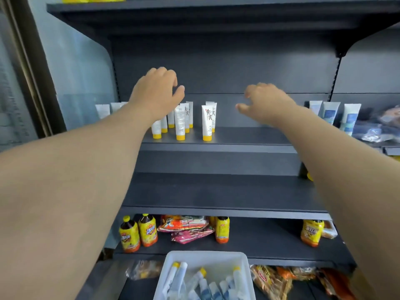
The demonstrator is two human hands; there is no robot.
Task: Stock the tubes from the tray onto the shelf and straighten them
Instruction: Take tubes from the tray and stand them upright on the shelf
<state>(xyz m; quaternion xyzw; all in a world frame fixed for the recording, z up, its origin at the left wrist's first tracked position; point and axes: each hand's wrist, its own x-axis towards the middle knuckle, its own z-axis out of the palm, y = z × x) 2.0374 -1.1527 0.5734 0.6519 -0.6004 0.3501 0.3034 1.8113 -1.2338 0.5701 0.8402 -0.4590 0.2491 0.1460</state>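
The yellow-capped tubes (180, 121) stand cap-down in a tight cluster on the shelf (238, 135), a stance that keeps the printed faces forward and lets them pack in rows. Just right of that cluster, 2 more tubes (207, 122) stand apart, one behind the other, likely the start of the next column.

The left hand (157, 94) hovers above the cluster, fingers loosely curled and holding nothing; whether it brushes a tube top I cannot tell. The right hand (265, 102) hangs right of the cluster over bare shelf, also loosely curled and empty, probably ready to square the rows from that side.

Well below the cluster, the white tray (205, 255) holds more tubes (201, 282) lying flat, so stocking looks unfinished.
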